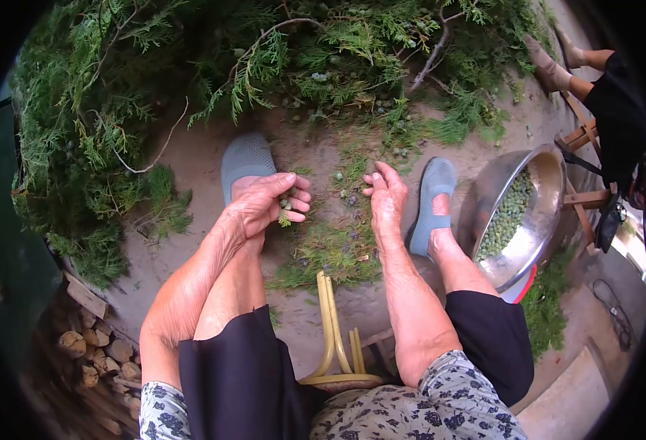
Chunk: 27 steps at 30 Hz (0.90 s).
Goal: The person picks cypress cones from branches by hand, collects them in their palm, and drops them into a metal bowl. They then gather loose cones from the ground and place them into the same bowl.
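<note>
My left hand is cupped round a few small green cones with a bit of leafy sprig, above the grey left shoe. To the right, my right hand hangs over the littered ground with its fingers curled; whether anything lies between them cannot be made out. Loose green sprigs and cones lie on the ground between my feet. A wide metal bowl stands tilted to the right of my right shoe, with many green cones inside.
Leafy cut branches are heaped across the front and left. Split firewood lies at the lower left. Another person's feet and a wooden stool are at the right. A yellow chair frame is between my legs.
</note>
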Each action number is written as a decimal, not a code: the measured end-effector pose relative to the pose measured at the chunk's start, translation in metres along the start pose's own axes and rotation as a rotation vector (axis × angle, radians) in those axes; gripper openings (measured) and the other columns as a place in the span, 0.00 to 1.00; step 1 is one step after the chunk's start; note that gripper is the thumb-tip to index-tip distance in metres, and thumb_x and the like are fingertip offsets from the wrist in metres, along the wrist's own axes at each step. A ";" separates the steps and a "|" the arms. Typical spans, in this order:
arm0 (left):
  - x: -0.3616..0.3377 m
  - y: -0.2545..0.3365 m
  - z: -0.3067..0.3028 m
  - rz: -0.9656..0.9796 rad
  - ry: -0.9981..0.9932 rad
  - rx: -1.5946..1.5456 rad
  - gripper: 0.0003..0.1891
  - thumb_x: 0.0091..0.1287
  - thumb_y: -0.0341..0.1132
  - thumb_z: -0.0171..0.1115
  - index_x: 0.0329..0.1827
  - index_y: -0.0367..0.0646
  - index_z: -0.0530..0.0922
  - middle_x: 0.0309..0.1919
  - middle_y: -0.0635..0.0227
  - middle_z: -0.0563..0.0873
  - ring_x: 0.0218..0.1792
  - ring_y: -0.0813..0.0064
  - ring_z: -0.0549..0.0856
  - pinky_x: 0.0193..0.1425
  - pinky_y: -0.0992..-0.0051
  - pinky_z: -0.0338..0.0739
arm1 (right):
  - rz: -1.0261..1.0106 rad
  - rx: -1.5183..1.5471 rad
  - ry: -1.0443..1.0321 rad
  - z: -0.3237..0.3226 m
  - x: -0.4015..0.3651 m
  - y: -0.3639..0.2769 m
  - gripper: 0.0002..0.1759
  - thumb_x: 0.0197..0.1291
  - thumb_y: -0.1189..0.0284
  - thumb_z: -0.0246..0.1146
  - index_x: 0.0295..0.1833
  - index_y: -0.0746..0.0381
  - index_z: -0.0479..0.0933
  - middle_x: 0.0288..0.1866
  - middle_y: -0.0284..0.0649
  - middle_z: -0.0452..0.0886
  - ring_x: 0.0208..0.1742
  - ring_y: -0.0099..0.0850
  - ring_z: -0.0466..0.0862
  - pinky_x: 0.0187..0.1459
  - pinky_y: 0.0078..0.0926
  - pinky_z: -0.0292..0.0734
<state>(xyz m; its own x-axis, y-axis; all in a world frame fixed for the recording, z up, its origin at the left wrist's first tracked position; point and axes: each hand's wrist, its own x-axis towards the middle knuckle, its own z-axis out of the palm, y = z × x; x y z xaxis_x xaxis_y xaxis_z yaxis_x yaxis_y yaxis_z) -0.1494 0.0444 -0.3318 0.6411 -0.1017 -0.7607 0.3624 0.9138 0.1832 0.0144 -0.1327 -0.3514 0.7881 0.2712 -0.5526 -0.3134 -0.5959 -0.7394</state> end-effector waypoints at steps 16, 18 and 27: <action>-0.001 0.004 -0.001 0.060 -0.006 -0.234 0.26 0.70 0.49 0.54 0.52 0.28 0.73 0.42 0.52 0.81 0.42 0.61 0.84 0.50 0.63 0.82 | -0.271 -0.067 -0.233 0.040 -0.044 -0.043 0.13 0.51 0.77 0.68 0.44 0.67 0.78 0.34 0.42 0.78 0.28 0.27 0.80 0.32 0.25 0.76; -0.002 0.003 -0.001 0.071 -0.008 -0.260 0.27 0.69 0.49 0.55 0.52 0.28 0.73 0.42 0.52 0.81 0.43 0.61 0.83 0.50 0.63 0.82 | -0.121 0.226 -0.468 0.043 -0.056 -0.047 0.15 0.51 0.75 0.69 0.45 0.66 0.77 0.35 0.41 0.78 0.26 0.24 0.79 0.32 0.24 0.76; -0.005 0.005 0.001 0.084 0.025 -0.200 0.18 0.69 0.37 0.57 0.52 0.29 0.72 0.46 0.54 0.79 0.46 0.64 0.82 0.51 0.66 0.82 | -0.596 -0.277 -0.288 0.060 -0.075 -0.043 0.09 0.50 0.80 0.66 0.39 0.65 0.77 0.36 0.44 0.77 0.34 0.38 0.80 0.36 0.31 0.75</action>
<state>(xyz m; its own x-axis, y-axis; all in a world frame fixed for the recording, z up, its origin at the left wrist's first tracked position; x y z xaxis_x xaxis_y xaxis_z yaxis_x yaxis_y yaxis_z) -0.1503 0.0487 -0.3264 0.6454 -0.0139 -0.7637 0.1648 0.9788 0.1214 -0.0629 -0.0823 -0.3015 0.6003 0.7761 -0.1932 0.3028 -0.4441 -0.8432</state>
